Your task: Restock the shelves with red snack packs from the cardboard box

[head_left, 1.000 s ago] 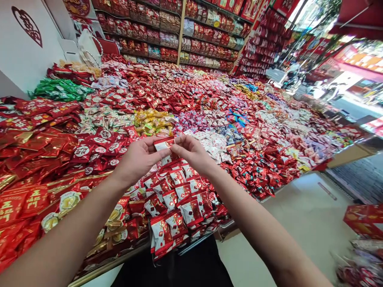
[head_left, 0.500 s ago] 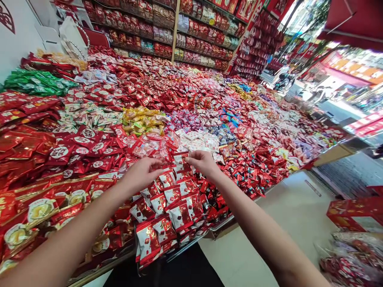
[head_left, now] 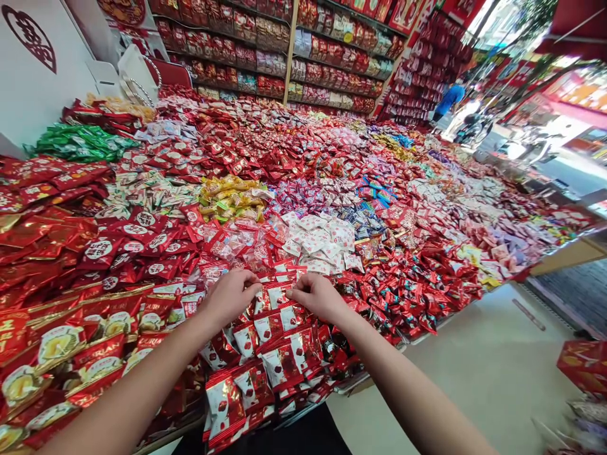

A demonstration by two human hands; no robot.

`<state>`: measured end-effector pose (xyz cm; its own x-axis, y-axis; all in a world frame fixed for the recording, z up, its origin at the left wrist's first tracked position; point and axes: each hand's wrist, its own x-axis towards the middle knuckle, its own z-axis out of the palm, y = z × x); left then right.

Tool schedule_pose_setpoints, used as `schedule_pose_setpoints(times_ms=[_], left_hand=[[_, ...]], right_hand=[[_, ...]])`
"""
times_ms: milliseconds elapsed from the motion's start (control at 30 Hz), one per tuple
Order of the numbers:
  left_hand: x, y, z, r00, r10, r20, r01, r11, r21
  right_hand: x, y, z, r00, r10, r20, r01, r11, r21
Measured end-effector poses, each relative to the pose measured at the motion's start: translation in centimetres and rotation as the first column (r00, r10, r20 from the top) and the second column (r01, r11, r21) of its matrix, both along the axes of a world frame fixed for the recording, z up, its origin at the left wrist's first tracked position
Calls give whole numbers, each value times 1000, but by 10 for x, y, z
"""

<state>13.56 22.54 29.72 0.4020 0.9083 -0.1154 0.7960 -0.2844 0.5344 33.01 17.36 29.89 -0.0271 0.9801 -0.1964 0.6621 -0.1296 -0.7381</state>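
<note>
Red-and-white snack packets [head_left: 279, 360] lie in overlapping rows at the table's near edge. Over their upper rows, my left hand [head_left: 231, 296] and my right hand [head_left: 318, 297] face each other with fingers pinched. Between them is one such snack packet [head_left: 274, 296]; my left fingertips close on its left side and my right thumb and fingers on its right side. Just beyond lies a heap of white packets with pink print [head_left: 320, 239]. Dark red-and-black wrapped sweets [head_left: 334, 347] sit under my right wrist.
Gold-edged durian packets [head_left: 61, 341] fill the near left. Red twist-wrapped candies [head_left: 403, 291] lie to the right, and yellow-wrapped sweets [head_left: 232, 197] farther back. Shelves of bagged goods [head_left: 227, 50] line the back wall. A red box [head_left: 583, 370] stands on the floor at right.
My left hand has come in to the packet that my right hand was pinching, and both now grip it. They sit lower in view, and the camera has turned slightly left.
</note>
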Motion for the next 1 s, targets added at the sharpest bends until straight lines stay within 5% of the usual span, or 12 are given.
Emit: schedule_pose_setpoints(times_ms=[233, 400, 667, 867, 1000], left_hand=[[-3, 4, 1, 998, -16, 57, 13, 998, 56], [6, 10, 2, 986, -164, 40, 158, 980, 121], [34, 9, 3, 910, -414, -16, 410, 897, 164], [37, 9, 2, 905, -426, 6, 423, 898, 119], [12, 12, 15, 937, -347, 47, 343, 937, 67]], right_hand=[[25, 27, 9, 933, -20, 358, -20, 994, 108], [21, 40, 4, 889, 29, 456, -72, 994, 79], [21, 45, 4, 872, 54, 486, -84, 996, 40], [31, 43, 12, 910, 17, 415, -36, 999, 36], [44, 36, 21, 930, -19, 368, -7, 997, 70]])
